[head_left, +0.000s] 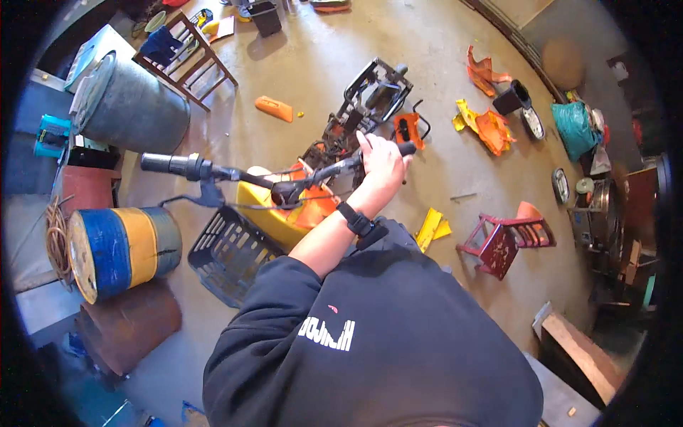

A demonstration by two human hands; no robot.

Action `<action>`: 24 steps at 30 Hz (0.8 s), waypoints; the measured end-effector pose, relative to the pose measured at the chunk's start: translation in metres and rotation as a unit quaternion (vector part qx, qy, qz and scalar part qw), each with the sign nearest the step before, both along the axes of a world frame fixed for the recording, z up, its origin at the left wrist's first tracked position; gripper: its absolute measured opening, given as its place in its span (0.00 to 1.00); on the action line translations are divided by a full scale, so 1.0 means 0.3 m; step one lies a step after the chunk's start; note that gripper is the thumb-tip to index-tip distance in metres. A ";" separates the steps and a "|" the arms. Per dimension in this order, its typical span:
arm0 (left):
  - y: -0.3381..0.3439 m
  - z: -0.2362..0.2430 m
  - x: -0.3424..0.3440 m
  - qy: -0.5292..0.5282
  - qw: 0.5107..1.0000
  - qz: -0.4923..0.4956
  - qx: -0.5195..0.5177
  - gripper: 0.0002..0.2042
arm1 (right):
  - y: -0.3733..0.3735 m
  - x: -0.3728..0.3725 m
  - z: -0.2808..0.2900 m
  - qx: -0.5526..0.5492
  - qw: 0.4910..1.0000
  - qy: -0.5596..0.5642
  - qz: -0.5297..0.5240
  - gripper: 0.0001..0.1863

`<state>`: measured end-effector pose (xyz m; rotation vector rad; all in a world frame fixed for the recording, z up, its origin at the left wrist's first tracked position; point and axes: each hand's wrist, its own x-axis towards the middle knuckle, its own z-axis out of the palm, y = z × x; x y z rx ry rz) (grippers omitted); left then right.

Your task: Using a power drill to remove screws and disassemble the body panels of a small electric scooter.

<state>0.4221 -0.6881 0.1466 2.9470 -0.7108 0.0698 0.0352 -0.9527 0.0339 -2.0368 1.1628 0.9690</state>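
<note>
My left hand [384, 165] is closed around the right end of a scooter handlebar [288, 191], with a black watch [357, 219] on that wrist. The black grip [407, 149] sticks out just past my fingers. At the handlebar's other end, the free grip [163, 164] has a lever and cables by it. Below the bar, yellow and orange body panels [267, 208] and a black basket [231, 245] show beside my forearm. The stripped scooter frame [356, 114] stretches away behind the handlebar. My right hand does not show; my dark sleeve and body cover the lower middle.
Loose orange and yellow panels [492, 132] lie on the floor to the right, near a small red chair [498, 249]. Along the left stand a large grey bin [131, 103], a blue and yellow drum [124, 249] and a rusty drum [135, 324]. A wooden chair [188, 60] is behind.
</note>
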 end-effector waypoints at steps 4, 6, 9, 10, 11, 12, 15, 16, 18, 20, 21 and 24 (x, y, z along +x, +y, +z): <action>-0.070 -0.032 0.060 0.139 0.990 -0.013 -0.002 0.26 | -0.101 0.078 -0.033 0.016 0.999 0.025 0.026 0.13; -0.086 -0.046 0.053 0.132 0.991 -0.008 -0.024 0.24 | -0.178 0.122 -0.068 0.026 0.998 0.035 0.052 0.12; -0.083 -0.069 0.057 0.108 0.993 -0.003 -0.042 0.22 | -0.304 0.220 -0.148 0.046 0.992 0.050 0.108 0.12; -0.083 -0.043 0.065 0.105 0.993 -0.013 -0.046 0.22 | -0.350 0.252 -0.180 0.054 0.988 0.056 0.131 0.12; -0.093 -0.024 0.061 0.103 0.993 -0.019 -0.053 0.21 | -0.417 0.293 -0.209 0.058 0.984 0.060 0.157 0.12; -0.084 -0.042 0.047 0.040 0.998 -0.031 -0.045 0.21 | -0.464 0.327 -0.246 0.068 0.979 0.064 0.181 0.12; -0.102 -0.019 0.001 -0.005 0.999 0.009 -0.034 0.23 | -0.644 0.462 -0.321 0.080 0.960 0.074 0.259 0.12; -0.168 -0.022 0.047 0.019 1.000 0.001 -0.023 0.24 | -0.617 0.530 -0.223 0.076 0.964 0.093 0.237 0.12; -0.121 0.001 -0.057 0.012 0.997 0.070 0.019 0.21 | -0.739 0.739 -0.366 0.060 0.936 0.119 0.324 0.12; -0.150 0.038 -0.095 0.006 0.995 0.101 0.016 0.18 | -0.877 0.848 -0.434 0.051 0.934 0.095 0.342 0.11; -0.165 0.043 -0.109 0.026 0.994 0.103 0.012 0.15 | -1.030 0.854 -0.548 0.046 0.944 0.052 0.322 0.11; -0.189 0.057 -0.195 0.047 0.988 0.138 0.048 0.10 | -1.181 1.027 -0.648 0.019 0.958 -0.040 0.282 0.07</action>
